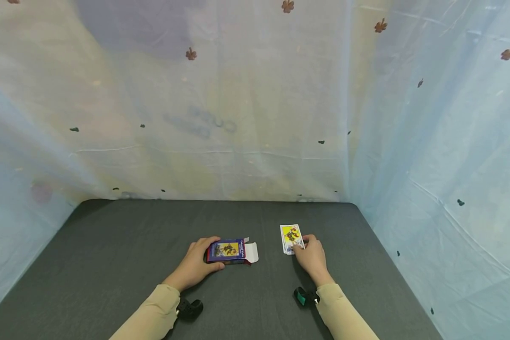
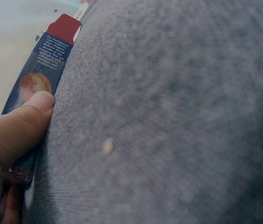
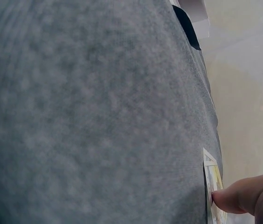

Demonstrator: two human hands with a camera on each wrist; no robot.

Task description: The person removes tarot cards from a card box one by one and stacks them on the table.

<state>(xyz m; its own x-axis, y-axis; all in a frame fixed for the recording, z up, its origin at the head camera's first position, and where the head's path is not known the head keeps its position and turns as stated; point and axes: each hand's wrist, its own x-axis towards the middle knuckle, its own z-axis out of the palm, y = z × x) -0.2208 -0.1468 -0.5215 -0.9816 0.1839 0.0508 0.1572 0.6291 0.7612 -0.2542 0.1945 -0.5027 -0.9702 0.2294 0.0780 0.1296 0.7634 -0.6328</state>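
Observation:
A blue tarot card box (image 1: 227, 250) lies on the dark table with its white end flap (image 1: 251, 252) folded out to the right. My left hand (image 1: 197, 263) grips it from the left, thumb along the near side and fingers at the far side. In the left wrist view the thumb presses the box's printed side (image 2: 52, 58). To the right lies a small stack of tarot cards (image 1: 290, 232), the top one yellow with a figure. My right hand (image 1: 313, 259) holds the stack at its right edge, thumb on the top face; its other fingers are partly hidden.
The dark cloth-covered table (image 1: 131, 245) reaches back to a pale translucent curtain (image 1: 246, 94) with leaf prints, which also hangs at both sides. Black wrist straps (image 1: 190, 309) sit at both sleeve cuffs.

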